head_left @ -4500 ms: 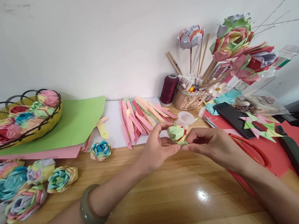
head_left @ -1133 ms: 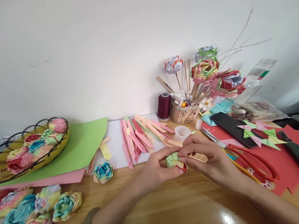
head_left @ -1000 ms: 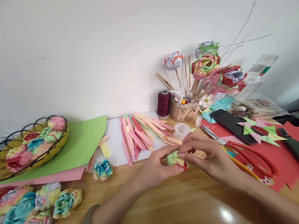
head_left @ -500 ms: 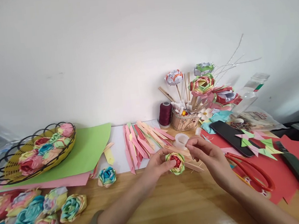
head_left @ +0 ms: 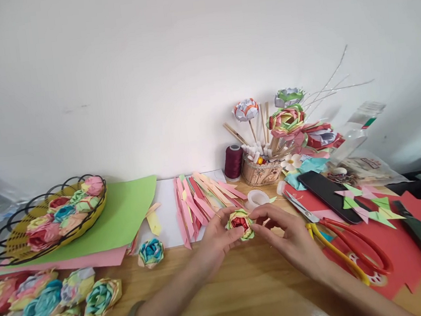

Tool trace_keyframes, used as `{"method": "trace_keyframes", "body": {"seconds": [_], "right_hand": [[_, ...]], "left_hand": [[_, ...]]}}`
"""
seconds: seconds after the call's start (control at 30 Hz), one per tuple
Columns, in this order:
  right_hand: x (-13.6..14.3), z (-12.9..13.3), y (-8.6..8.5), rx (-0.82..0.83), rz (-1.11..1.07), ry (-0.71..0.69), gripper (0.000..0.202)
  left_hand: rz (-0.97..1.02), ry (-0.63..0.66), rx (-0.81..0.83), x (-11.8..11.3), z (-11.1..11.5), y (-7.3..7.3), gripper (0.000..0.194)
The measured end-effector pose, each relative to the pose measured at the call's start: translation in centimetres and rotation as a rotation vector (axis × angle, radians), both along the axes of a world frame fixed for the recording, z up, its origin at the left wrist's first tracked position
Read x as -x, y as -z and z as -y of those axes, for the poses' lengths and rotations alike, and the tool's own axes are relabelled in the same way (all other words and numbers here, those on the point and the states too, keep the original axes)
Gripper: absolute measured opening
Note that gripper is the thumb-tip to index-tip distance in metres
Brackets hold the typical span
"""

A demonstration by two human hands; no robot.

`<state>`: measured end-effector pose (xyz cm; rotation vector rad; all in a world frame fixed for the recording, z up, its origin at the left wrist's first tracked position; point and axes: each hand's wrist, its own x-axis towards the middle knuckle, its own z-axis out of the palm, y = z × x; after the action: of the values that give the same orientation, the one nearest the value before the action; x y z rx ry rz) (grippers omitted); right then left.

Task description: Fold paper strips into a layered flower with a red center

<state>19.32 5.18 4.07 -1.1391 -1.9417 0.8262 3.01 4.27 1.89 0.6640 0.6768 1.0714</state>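
Observation:
A small paper flower with a red centre and yellow-green outer petals is held up just above the table's middle. My left hand grips it from the left, thumb across its front. From the right, the fingertips of my right hand pinch at its edge petals. Behind my hands lie folded paper strips in pink, red, yellow and cream. A roll of clear tape rests just beyond my right hand. Scissors with red and yellow handles lie to the right.
At left stand a yellow basket of paper flowers and several loose ones. A blue paper flower lies nearer. Maroon thread, a decorated holder with stick flowers, a black phone and red paper fill the right.
My right hand has moved left and down, and its fingertips now touch the flower's edge. My left hand and the flower have shifted slightly left and up.

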Motion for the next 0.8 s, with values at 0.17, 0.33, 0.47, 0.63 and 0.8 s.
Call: {"method": "trace_keyframes", "body": {"seconds": [0.17,0.33,0.47,0.63,0.8], "right_hand": [[0.0,0.0,0.1,0.045,-0.031,-0.016,0.017],[0.0,0.0,0.2,0.105,-0.095,-0.011,0.020],[-0.1,0.0,0.2,0.134,-0.125,-0.008,0.022],[-0.3,-0.2,0.0,0.069,-0.088,-0.009,0.020],[-0.6,0.0,0.0,-0.103,-0.038,-0.111,0.016]], "left_hand": [[-0.006,-0.011,-0.001,0.0,0.1,-0.1,0.034],[-0.032,-0.042,-0.041,-0.2,0.1,-0.1,0.036],[-0.035,-0.061,-0.053,-0.2,0.0,0.2,0.043],[0.086,0.161,-0.018,0.3,-0.2,0.4,0.043],[0.103,0.485,0.135,0.5,-0.6,0.9,0.061]]}}
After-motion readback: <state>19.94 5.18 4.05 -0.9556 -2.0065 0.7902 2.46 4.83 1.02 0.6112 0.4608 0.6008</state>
